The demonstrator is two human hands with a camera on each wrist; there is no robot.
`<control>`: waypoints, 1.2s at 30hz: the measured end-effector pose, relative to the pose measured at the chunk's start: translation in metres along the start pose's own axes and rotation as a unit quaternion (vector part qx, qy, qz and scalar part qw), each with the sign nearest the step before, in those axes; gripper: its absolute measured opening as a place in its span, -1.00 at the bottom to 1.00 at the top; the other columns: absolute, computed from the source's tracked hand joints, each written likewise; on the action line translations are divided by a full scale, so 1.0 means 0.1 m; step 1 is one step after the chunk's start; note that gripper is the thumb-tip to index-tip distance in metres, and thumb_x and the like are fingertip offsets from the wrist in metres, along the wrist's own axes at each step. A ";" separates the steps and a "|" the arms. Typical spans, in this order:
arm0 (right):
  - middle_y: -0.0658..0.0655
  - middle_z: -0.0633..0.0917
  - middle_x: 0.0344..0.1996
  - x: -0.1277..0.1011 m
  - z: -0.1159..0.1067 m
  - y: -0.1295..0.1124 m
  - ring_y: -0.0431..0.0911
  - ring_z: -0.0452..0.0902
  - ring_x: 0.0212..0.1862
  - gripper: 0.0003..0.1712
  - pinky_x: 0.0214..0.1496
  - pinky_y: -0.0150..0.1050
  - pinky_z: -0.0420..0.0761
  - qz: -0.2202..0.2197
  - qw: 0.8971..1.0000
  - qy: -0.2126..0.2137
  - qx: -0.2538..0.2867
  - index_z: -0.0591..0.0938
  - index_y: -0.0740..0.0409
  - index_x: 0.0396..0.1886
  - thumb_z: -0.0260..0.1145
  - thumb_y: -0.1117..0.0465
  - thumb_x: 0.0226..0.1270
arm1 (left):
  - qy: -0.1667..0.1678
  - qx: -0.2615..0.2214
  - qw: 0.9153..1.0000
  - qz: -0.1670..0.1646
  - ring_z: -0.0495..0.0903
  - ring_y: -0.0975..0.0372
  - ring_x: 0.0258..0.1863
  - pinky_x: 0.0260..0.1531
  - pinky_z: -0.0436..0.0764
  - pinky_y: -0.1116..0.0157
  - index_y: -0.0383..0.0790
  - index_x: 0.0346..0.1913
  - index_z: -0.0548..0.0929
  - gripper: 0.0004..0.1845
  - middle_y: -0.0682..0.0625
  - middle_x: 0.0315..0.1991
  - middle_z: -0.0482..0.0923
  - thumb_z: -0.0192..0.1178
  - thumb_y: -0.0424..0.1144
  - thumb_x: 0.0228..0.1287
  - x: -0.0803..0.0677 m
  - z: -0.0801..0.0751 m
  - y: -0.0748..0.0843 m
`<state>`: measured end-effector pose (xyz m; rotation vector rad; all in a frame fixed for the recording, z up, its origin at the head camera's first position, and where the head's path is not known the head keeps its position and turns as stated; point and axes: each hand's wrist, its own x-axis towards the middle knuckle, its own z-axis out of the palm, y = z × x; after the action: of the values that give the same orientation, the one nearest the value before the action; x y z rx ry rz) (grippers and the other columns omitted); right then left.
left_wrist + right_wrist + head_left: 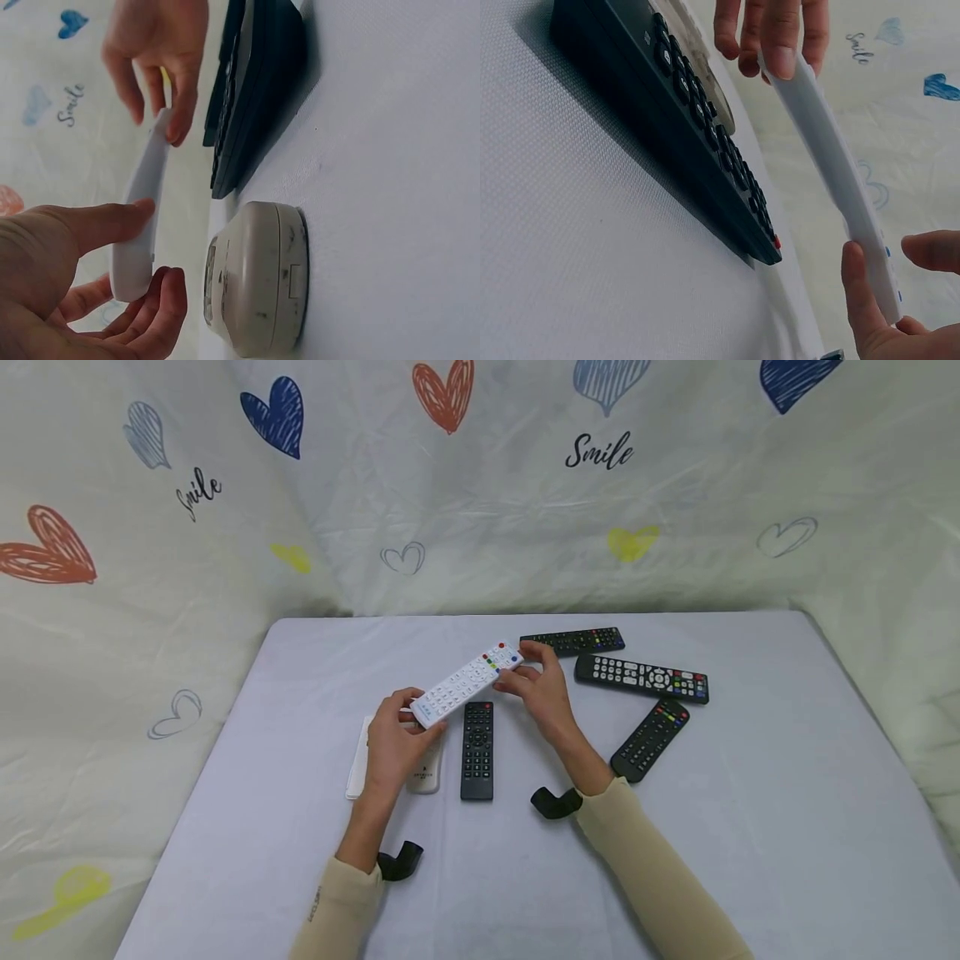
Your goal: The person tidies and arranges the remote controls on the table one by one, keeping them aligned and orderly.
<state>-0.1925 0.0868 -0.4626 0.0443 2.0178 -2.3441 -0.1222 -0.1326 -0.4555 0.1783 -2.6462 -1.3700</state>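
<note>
A white remote control [465, 685] with small coloured buttons at its far end is held tilted above the table, buttons facing up. My left hand [393, 739] grips its near left end, thumb along one side and fingers round the other. At the far right end my right hand [543, 693] has its fingers around the tip; in the right wrist view one finger touches the underside of the white remote [829, 161]. Below it on the table lies a black remote [477, 752]. Partly hidden beneath my left hand are an off-white remote [426, 772] and another white one [358, 764].
To the right lie three more black remotes: one at the back [585, 641], a wider one [641, 678] and a slanted one [649, 741]. A white cloth covers the table [750, 827]. Behind it hangs a curtain [510, 527] printed with hearts.
</note>
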 end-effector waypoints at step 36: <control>0.34 0.55 0.16 0.01 0.00 0.02 -0.16 0.72 -0.13 -0.28 -0.11 -0.20 0.82 -0.021 0.999 -0.009 0.047 0.23 0.35 0.49 0.28 0.49 0.42 | -0.041 -0.102 0.994 0.002 0.70 0.03 0.02 -0.08 0.76 0.38 -0.27 0.37 0.50 -0.25 -0.18 0.18 0.53 0.57 -0.40 0.09 -0.21 0.13 0.05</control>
<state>-0.1931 0.0863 -0.4644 -0.0163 1.9185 -2.4546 -0.1047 -0.1156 -0.4612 0.0930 -2.5463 -1.6670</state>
